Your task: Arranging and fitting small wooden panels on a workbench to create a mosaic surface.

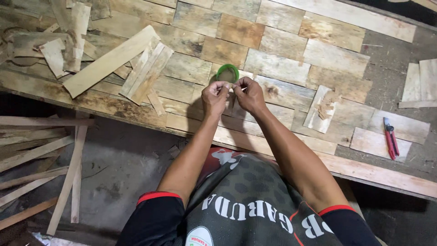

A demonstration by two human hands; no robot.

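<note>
My left hand (214, 97) and my right hand (248, 94) meet over a panel of joined wooden planks (282, 68). Both pinch at something small between the fingertips; what it is cannot be made out. Just beyond the fingertips stands a small round green container (227, 72) on the planks, partly hidden by my fingers. Both forearms reach forward from my dark patterned shirt.
Loose wood strips and offcuts (114, 61) lie piled at the left of the panel. A broken wood piece (321, 109) rests to the right of my hands. Red-handled pliers (390, 138) lie at the far right. More slats (36, 164) lie on the floor at the lower left.
</note>
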